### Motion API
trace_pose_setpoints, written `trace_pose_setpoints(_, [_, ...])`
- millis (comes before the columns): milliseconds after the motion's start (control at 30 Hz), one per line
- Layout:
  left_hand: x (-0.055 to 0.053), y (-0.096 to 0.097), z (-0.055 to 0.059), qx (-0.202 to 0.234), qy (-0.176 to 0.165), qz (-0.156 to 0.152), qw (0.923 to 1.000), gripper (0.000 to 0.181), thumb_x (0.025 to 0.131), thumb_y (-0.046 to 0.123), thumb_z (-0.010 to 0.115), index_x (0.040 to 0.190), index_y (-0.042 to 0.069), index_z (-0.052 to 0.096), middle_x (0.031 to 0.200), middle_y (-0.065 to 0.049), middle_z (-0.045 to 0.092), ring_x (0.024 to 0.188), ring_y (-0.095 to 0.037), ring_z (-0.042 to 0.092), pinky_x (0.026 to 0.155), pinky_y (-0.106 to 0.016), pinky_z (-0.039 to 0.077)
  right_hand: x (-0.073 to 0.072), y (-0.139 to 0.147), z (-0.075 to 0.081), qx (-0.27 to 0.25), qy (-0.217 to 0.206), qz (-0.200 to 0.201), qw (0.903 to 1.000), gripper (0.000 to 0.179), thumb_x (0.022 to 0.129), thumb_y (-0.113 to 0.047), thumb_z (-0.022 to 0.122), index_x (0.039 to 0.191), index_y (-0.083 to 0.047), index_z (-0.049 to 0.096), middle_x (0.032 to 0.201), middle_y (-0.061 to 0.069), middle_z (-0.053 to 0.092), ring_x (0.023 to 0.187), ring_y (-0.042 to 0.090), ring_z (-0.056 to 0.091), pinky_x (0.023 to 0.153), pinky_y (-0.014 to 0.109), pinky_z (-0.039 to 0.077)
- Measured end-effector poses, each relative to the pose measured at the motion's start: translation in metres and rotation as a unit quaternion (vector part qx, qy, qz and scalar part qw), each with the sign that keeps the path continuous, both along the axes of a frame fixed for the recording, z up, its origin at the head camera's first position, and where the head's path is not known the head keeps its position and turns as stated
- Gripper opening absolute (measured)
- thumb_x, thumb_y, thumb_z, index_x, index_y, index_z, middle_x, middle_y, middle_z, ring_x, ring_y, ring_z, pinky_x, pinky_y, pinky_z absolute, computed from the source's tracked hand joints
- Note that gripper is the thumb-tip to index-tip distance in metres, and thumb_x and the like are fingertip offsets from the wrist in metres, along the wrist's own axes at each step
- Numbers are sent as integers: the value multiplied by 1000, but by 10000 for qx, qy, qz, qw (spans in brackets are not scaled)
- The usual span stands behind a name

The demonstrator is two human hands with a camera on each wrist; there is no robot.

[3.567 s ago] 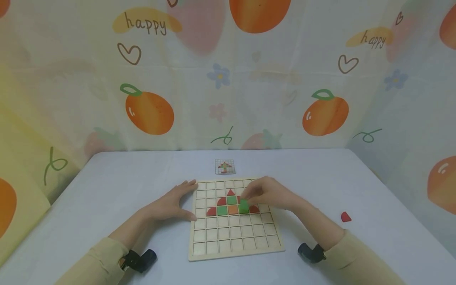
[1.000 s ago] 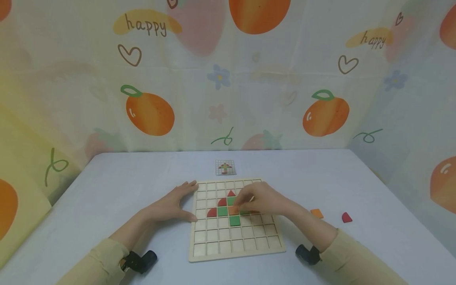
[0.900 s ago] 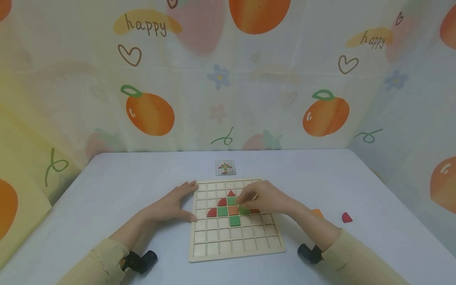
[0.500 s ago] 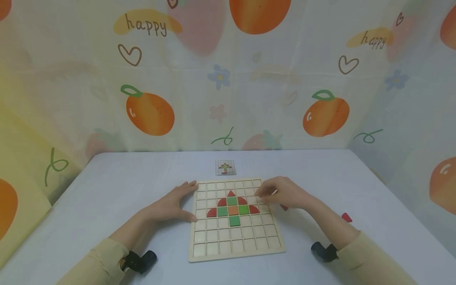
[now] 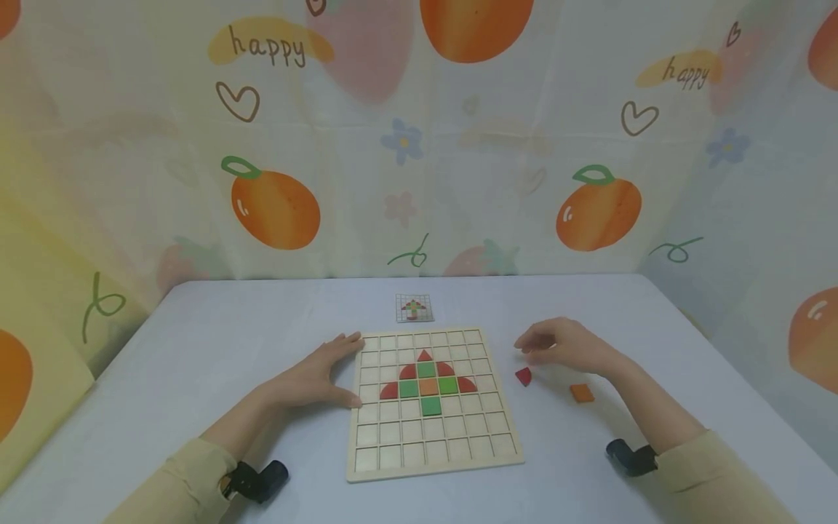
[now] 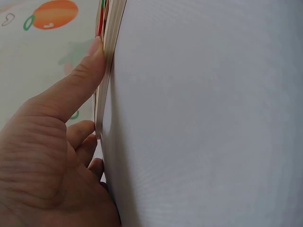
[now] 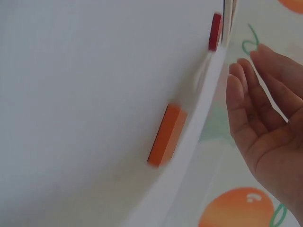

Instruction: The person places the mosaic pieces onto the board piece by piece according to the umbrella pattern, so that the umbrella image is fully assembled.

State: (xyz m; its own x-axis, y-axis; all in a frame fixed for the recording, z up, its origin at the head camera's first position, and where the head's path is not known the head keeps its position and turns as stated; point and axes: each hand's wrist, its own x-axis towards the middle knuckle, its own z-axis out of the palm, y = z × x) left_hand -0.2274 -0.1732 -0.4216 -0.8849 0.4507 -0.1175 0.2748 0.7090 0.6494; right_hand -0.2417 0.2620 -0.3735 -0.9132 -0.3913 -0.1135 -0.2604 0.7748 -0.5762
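Observation:
My left hand [image 5: 314,375] rests at the left edge of a wooden grid board [image 5: 432,451], thumb and fingers spread along its rim. On the board lie a red triangle [image 5: 424,356], several red quarter-circle tiles, green square tiles, such as a lower one [image 5: 431,406], and an orange square tile [image 5: 428,386]. To the right, my right hand [image 5: 569,346] hovers off the board with loosely bent fingers and nothing between them. Just below its fingertips lies a loose red quarter-circle tile [image 5: 523,376]; an orange square tile [image 5: 581,393] lies beneath the wrist side.
A small pattern card [image 5: 414,308] with a similar tile picture lies behind the board. White cloth covers the table [image 5: 249,313], and a printed curtain [image 5: 419,196] hangs at its back edge. My right forearm [image 5: 644,397] covers the spot where another red tile lay.
My right hand has drawn back rightward from the board, uncovering its right-hand tiles. A green square now sits below the orange one. The loose red and orange tiles near it have come into view.

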Motion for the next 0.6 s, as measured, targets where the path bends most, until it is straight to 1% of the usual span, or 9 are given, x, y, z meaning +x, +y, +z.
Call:
trace_pose_setpoints(233, [1,1,0,4,-11,4,10000,106,72,43,85,155,7,30,167,-12,19,155,-42,7,122,-67,10,-3,27,-3,167,-179,-200,9995,26,90,-27,71,114,-16,72,113,3,73,104,19,64,88,38,59])
trace_pose_setpoints(433, [1,1,1,-11,-27,57,10000,106,71,43,85,155,8,30,167,-11,19,155,-41,7,122,-67,11,-2,47,-9,73,-411,-80,9991,30,88,-29,73,114,-15,72,113,4,74,102,18,67,87,36,60])
trace_pose_setpoints(600, [0,1,-1,-6,-17,38,10000,107,71,43,85,155,8,30,167,-11,19,155,-41,6,122,-67,11,1,58,-9,92,-657,-77,9978,30,86,-28,75,112,-14,71,110,3,74,99,16,67,87,37,59])
